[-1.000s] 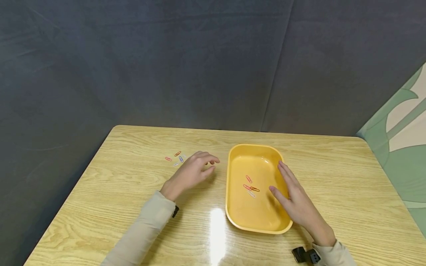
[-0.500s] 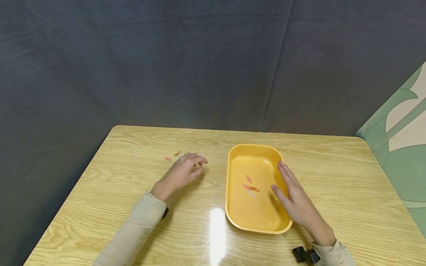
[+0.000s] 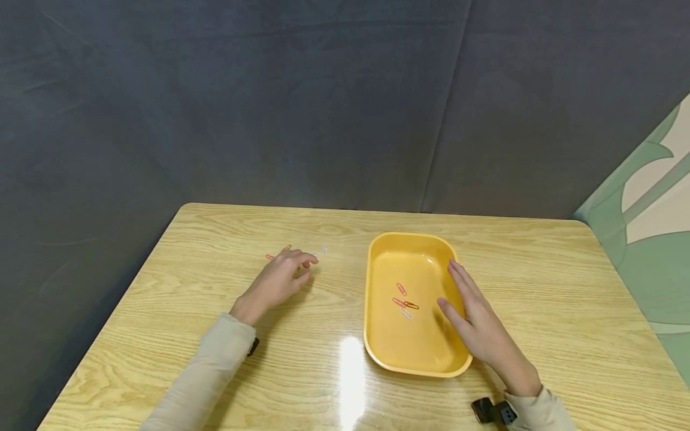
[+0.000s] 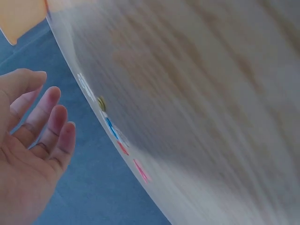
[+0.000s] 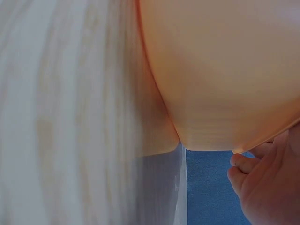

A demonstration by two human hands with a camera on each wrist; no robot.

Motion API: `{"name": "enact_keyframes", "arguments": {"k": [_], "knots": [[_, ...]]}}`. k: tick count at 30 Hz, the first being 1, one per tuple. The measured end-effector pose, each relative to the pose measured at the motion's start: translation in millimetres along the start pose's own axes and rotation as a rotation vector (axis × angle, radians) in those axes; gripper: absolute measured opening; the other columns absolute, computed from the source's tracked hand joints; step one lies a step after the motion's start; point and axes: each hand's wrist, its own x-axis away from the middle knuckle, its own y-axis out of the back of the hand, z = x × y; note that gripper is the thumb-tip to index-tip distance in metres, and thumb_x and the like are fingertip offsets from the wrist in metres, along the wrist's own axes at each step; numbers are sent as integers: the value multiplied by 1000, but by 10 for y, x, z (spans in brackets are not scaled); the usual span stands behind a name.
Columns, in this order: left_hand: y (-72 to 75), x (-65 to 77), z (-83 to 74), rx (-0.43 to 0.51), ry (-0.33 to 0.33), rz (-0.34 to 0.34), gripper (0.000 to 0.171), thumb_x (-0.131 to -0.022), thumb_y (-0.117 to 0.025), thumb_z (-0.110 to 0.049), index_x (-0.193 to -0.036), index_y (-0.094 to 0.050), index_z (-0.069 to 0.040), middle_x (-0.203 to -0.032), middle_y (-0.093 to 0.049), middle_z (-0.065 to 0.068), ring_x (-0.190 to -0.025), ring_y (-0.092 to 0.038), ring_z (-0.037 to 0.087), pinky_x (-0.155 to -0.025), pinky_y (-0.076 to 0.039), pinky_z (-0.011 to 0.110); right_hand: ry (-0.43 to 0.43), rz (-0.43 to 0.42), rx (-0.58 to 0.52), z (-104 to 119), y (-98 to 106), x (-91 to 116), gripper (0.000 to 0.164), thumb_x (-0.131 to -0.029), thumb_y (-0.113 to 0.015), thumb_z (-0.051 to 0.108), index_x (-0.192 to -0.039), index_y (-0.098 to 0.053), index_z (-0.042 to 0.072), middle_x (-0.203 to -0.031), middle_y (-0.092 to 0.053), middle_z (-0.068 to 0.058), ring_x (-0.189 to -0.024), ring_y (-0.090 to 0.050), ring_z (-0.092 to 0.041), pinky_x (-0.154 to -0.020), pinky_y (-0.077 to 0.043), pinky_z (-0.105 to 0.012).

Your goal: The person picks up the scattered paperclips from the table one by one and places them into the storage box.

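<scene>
My left hand (image 3: 277, 278) hovers palm-down over the table at left, fingers loosely bent, holding nothing. Beneath and beyond it lie several paper clips: a pink paper clip (image 3: 269, 257), a reddish-orange one and a white paper clip (image 3: 324, 248). A blue paper clip (image 4: 111, 127) shows in the left wrist view, hidden by the hand from above. My right hand (image 3: 482, 323) rests at the right rim of a yellow tray (image 3: 366, 299), fingers fairly straight along the rim, thumb apart over the inside. In the tray lie several paper clips, including a pink paper clip (image 3: 401, 289).
The wooden table (image 3: 302, 383) runs back to a dark cloth partition (image 3: 323, 120). A green-and-cream patterned surface (image 3: 652, 239) stands beyond the right edge. A black strap device (image 3: 493, 412) sits at the right wrist.
My left hand has moved left, away from the tray and over the loose paper clips. A white paper clip at its right has come into view. The right hand has kept its place.
</scene>
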Motion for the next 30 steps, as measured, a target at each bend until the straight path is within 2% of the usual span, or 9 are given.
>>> {"name": "enact_keyframes", "arguments": {"k": [4, 10, 13, 18, 22, 25, 30], "knots": [[-3, 13, 51, -15, 5, 1, 28, -90, -69, -4, -118, -69, -6, -102, -70, 7, -96, -67, 20, -120, -30, 47, -5, 6, -2, 5, 3, -6, 67, -103, -52, 22, -156, -19, -1, -165, -14, -20, -150, -16, -46, -120, -15, -56], [13, 24, 86, -18, 31, 12, 28, -90, -70, -5, -118, -68, -5, -104, -70, 7, -101, -67, 23, -118, -33, 46, -18, 10, -5, 13, 6, -17, 68, -103, -53, 23, -156, -19, -1, -165, -14, -20, -150, -16, -46, -119, -16, -59], [32, 30, 97, -13, 58, 31, 30, -91, -69, -6, -120, -67, -5, -107, -70, 8, -113, -65, 30, -116, -34, 51, -25, 11, -8, 18, 9, -20, 69, -103, -54, 23, -156, -19, -1, -165, -14, -20, -150, -16, -46, -118, -16, -61], [59, 44, 123, -8, 107, 58, 31, -91, -69, -7, -121, -67, -5, -111, -71, 10, -133, -50, 42, -112, -37, 56, -34, 16, -9, 25, 11, -16, 69, -102, -55, 23, -156, -19, -1, -165, -14, -21, -150, -16, -46, -117, -16, -62], [62, 52, 149, -17, 124, 66, 29, -91, -70, -7, -120, -68, -4, -107, -71, 10, -115, -63, 34, -100, -51, 47, -36, 18, -8, 26, 12, -10, 70, -102, -55, 24, -156, -19, -1, -165, -14, -21, -150, -16, -46, -117, -16, -63], [63, 58, 162, -27, 132, 66, 27, -90, -70, -7, -117, -68, -3, -105, -71, 10, -99, -66, 26, -89, -55, 41, -35, 17, -8, 26, 12, -6, 70, -102, -55, 24, -156, -18, -1, -165, -14, -21, -150, -16, -46, -117, -17, -64], [71, 69, 173, -25, 176, 75, 26, -91, -69, -7, -117, -68, -3, -106, -71, 13, -98, -68, 25, -86, -57, 40, -32, 13, -1, 24, 10, -1, 70, -102, -56, 24, -156, -19, -1, -165, -14, -21, -150, -16, -46, -116, -17, -64]]}}
